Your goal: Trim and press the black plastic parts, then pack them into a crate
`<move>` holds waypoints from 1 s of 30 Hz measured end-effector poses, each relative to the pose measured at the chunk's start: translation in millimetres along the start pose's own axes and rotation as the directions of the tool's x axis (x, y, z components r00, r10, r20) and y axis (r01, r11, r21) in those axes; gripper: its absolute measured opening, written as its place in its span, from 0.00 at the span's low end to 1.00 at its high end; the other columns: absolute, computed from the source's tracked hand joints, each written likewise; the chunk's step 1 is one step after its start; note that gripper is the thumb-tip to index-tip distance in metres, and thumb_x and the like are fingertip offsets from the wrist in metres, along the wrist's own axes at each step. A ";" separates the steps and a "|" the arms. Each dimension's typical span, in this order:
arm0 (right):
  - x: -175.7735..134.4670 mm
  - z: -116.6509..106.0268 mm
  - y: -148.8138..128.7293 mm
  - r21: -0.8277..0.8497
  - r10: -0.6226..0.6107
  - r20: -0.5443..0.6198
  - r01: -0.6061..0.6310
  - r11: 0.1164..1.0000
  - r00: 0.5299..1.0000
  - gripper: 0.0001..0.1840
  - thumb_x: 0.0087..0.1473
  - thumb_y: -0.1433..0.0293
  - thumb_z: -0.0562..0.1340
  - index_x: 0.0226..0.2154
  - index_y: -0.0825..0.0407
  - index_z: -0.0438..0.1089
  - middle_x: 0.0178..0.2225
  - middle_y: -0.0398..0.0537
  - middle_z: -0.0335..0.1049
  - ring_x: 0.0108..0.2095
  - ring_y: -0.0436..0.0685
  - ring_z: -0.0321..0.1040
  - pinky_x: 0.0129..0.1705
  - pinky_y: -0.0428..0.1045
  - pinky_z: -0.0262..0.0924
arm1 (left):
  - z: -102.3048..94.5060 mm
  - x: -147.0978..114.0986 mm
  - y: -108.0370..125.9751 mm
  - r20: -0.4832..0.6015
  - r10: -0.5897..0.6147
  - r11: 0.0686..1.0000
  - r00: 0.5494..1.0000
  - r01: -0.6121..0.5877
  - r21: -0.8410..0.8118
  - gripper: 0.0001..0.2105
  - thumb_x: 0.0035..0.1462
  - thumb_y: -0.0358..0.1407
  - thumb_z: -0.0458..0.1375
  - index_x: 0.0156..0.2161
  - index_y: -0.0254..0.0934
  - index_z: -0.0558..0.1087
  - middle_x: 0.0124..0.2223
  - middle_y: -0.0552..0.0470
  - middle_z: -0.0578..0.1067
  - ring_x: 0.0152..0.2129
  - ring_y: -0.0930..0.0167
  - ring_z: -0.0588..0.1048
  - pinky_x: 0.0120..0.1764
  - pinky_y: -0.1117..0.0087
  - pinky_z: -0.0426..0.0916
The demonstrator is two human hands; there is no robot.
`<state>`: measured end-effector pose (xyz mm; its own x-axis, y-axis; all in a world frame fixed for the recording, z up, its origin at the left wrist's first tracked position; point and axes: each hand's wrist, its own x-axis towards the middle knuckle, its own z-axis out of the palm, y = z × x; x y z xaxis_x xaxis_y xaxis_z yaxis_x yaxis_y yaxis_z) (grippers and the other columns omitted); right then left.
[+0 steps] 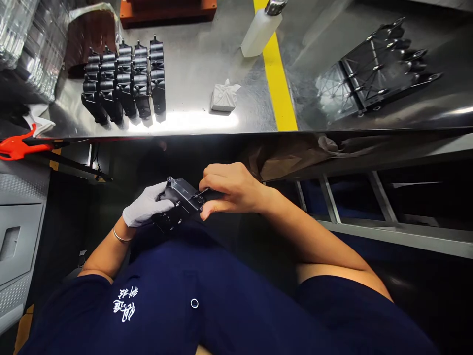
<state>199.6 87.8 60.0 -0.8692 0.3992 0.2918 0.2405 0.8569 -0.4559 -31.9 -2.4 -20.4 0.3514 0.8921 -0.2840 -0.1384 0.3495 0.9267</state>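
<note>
My left hand [145,205], in a white glove, grips a small black plastic part [178,201] in front of my body, below the table's edge. My right hand [231,188], bare, pinches a thin metal tool [203,191] whose tip touches the part's right end. On the steel table [192,54] above stand several matching black parts [124,81] in neat rows at the left.
A folded white cloth [223,96] lies mid-table beside a yellow stripe [278,79]. A white bottle [260,28] stands at the back. A large black frame part [377,71] lies at the right. Red-handled tool [16,147] at the left edge; orange block [166,11] at the back.
</note>
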 end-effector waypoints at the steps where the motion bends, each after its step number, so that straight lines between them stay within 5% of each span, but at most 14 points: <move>1: 1.4 0.7 -0.3 -0.011 -0.024 0.019 0.024 1.000 1.000 0.33 0.55 0.41 0.50 0.24 0.53 0.66 0.20 0.42 0.59 0.22 0.48 0.56 0.24 0.46 0.43 | 0.3 0.7 -0.2 0.011 -0.011 1.000 1.000 0.012 -0.019 0.30 0.45 0.52 0.66 0.50 0.33 0.74 0.40 0.47 0.78 0.35 0.65 0.75 0.39 0.67 0.70; 5: 0.6 5.3 1.1 -0.055 -0.047 0.071 0.051 0.997 0.996 0.34 0.59 0.44 0.47 0.19 0.53 0.62 0.19 0.42 0.56 0.22 0.48 0.54 0.25 0.47 0.41 | 4.0 2.9 0.5 -0.012 -0.024 0.999 1.000 0.023 -0.023 0.30 0.44 0.53 0.66 0.46 0.32 0.75 0.37 0.47 0.77 0.32 0.66 0.74 0.35 0.70 0.68; 12: -5.7 14.8 4.8 -0.068 0.000 -0.089 -0.006 0.998 0.996 0.33 0.57 0.42 0.48 0.24 0.53 0.66 0.21 0.44 0.60 0.23 0.49 0.55 0.25 0.46 0.45 | 10.4 6.4 -0.2 -0.032 0.018 0.999 0.999 -0.020 -0.049 0.31 0.45 0.55 0.65 0.48 0.31 0.74 0.39 0.46 0.78 0.35 0.65 0.75 0.38 0.69 0.68; 20: -6.2 16.9 4.9 -0.070 0.052 -0.095 -0.059 0.996 0.994 0.33 0.58 0.42 0.49 0.21 0.53 0.64 0.19 0.43 0.58 0.21 0.48 0.54 0.24 0.46 0.43 | 15.7 7.1 2.6 -0.038 0.054 0.995 0.998 -0.057 -0.078 0.31 0.47 0.56 0.63 0.49 0.32 0.74 0.41 0.44 0.78 0.39 0.61 0.75 0.42 0.66 0.69; 30: -11.1 13.5 8.9 0.266 0.055 0.030 -0.061 0.962 0.998 0.33 0.59 0.46 0.53 0.15 0.52 0.53 0.14 0.38 0.52 0.16 0.45 0.48 0.21 0.46 0.40 | 8.3 6.0 -0.9 -0.036 0.038 0.999 0.999 -0.038 -0.002 0.30 0.48 0.53 0.64 0.51 0.33 0.74 0.41 0.46 0.78 0.36 0.64 0.75 0.38 0.68 0.70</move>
<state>205.6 86.6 41.4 -0.8671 0.4360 0.2410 0.1697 0.7133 -0.6799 -22.0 0.3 -20.9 0.3119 0.9146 -0.2572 -0.1540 0.3158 0.9362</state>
